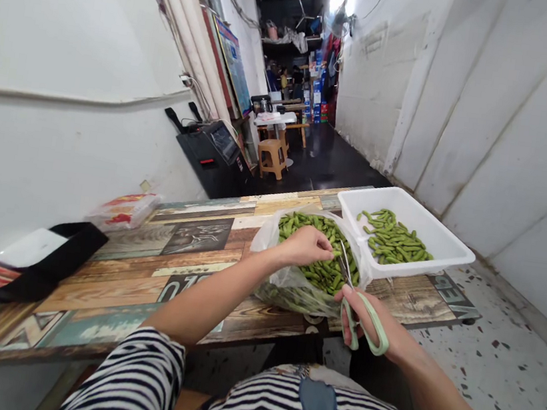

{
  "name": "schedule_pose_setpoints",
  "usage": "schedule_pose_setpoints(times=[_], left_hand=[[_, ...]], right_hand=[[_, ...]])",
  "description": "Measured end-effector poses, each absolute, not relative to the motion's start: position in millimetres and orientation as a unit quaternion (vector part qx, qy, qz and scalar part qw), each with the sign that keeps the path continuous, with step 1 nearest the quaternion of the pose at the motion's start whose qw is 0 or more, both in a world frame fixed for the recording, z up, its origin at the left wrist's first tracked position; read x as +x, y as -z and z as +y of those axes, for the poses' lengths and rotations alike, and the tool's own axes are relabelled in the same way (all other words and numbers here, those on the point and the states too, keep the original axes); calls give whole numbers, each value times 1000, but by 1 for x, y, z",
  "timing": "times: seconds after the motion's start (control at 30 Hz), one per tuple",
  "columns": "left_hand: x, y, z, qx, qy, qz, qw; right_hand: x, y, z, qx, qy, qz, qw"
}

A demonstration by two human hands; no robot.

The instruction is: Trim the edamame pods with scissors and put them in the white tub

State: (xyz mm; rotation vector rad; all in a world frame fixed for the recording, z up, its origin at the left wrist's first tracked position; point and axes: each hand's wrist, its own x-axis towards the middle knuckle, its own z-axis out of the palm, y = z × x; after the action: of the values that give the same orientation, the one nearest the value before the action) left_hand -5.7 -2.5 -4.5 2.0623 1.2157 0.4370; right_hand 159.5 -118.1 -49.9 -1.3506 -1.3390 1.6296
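Over the clear plastic bag of green edamame pods, my left hand pinches a single edamame pod between thumb and fingers. My right hand grips scissors by their pale green handles. The blades are parted and point up and away, close to the pod in my left hand. To the right of the bag stands a white plastic tray, with more pods lying in it.
The wood-patterned table runs across in front of me. On its left lie a black open box and a red-and-white plastic package. Beyond the table are a black machine with a screen and an orange stool.
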Motion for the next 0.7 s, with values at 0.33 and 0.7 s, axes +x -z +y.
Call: schedule_pose_setpoints(times=[0.33, 0.7], left_hand=[[-8, -5, -4, 692, -211, 503, 473], [2, 2, -5, 578, -262, 474, 610]], right_hand=[[158, 57, -115, -512, -661, -435, 333], [158, 51, -117, -443, -703, -433, 350]])
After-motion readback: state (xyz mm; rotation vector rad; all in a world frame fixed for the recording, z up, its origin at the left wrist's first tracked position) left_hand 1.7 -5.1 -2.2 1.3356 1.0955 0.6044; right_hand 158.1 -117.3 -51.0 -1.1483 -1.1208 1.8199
